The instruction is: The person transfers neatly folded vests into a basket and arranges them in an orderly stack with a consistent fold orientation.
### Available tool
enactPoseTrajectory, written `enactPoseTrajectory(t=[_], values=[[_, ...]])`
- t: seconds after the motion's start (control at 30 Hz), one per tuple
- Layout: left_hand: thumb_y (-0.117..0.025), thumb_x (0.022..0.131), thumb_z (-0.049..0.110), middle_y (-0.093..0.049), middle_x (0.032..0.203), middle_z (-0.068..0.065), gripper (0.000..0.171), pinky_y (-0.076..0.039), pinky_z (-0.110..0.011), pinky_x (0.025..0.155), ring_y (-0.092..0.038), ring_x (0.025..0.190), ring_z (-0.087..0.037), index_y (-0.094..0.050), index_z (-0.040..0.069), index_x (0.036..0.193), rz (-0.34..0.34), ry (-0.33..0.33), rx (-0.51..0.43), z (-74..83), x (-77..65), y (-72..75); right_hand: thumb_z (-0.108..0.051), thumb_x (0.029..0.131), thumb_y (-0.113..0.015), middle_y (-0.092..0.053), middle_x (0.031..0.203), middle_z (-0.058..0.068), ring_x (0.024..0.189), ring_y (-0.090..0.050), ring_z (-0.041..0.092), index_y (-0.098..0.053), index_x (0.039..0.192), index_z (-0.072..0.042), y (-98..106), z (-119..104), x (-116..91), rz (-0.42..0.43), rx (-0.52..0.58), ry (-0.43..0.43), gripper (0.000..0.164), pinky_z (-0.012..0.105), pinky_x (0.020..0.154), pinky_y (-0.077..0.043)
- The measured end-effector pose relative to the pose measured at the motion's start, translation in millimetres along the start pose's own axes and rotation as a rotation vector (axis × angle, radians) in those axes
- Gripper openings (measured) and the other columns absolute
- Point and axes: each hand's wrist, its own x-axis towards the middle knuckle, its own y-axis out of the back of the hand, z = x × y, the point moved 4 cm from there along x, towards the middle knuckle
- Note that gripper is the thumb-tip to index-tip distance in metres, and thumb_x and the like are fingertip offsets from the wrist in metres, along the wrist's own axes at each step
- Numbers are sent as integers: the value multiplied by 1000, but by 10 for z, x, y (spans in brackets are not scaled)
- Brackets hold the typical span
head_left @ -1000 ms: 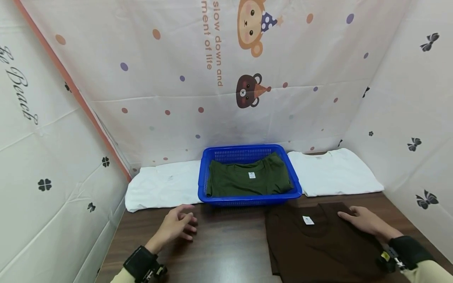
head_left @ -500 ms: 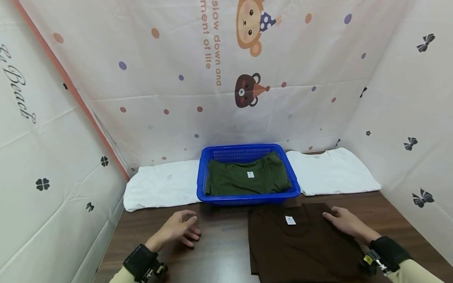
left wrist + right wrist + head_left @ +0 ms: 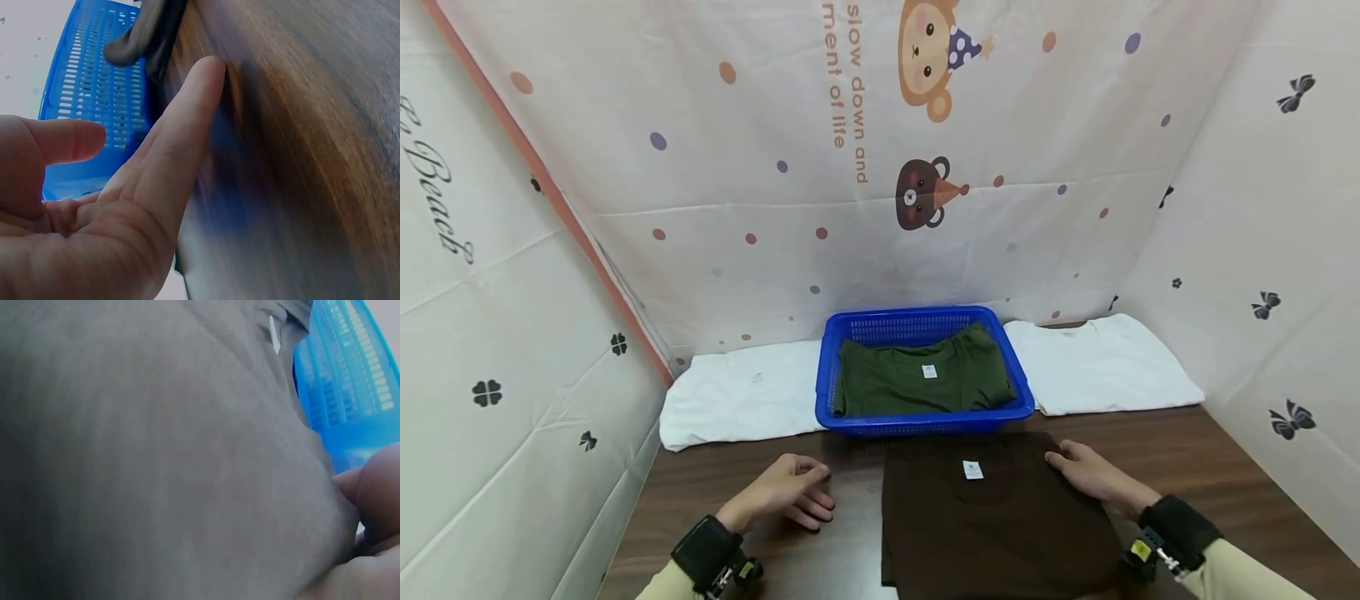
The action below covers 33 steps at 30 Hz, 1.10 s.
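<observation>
A folded brown T-shirt point(image 3: 992, 525) with a white neck label lies on the table in front of the basket. My right hand point(image 3: 1093, 475) pinches its right edge, near the shoulder, with the thumb on top. In the right wrist view the shirt point(image 3: 175, 450) fills most of the picture, and my thumb point(image 3: 381, 487) bends over its edge. To the left of the shirt, my left hand point(image 3: 790, 492) hovers close over the table, its fingers relaxed and nothing in them. In the left wrist view that hand point(image 3: 125, 200) has its fingers extended toward the dark cloth.
Behind the shirt stands a blue plastic basket point(image 3: 925, 422) holding a folded green T-shirt point(image 3: 917, 387). Folded white shirts flank it, one on the left point(image 3: 737, 396) and one on the right point(image 3: 1105, 367). Printed cloth walls point(image 3: 737, 167) enclose the wooden table point(image 3: 677, 483).
My right hand has drawn the brown T-shirt leftward across the table, in front of the basket. The left hand has shifted slightly right and down, its fingers still relaxed.
</observation>
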Motion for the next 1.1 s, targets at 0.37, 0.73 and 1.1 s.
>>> enactPoseTrajectory(t=[0.37, 0.73, 1.1], values=[[-47, 111, 21, -73, 102, -27, 53, -63, -44, 71, -75, 89, -37, -38, -17, 147, 26, -12, -13, -16, 22, -37, -21, 112, -38, -58, 116, 24, 105, -60, 32, -42, 130, 13, -371, -190, 53, -73, 189, -13, 39, 46, 86, -51], [-51, 109, 26, -67, 98, -24, 54, -62, -49, 69, -74, 80, -36, -43, -15, 144, 43, 33, -13, 11, -31, -260, -37, 109, -49, -45, 138, 32, 123, -54, 39, -20, 149, 13, -489, 11, 256, -228, 337, -14, 70, 48, 94, -53], [-59, 101, 53, -65, 75, -12, 54, -62, -42, 60, -68, 57, -18, -65, -1, 97, 56, 85, 2, -54, 72, -429, -43, 103, -61, -40, 143, 36, 124, -54, 44, -13, 154, 13, -500, 495, 654, -218, 434, -9, 90, 53, 94, -53]])
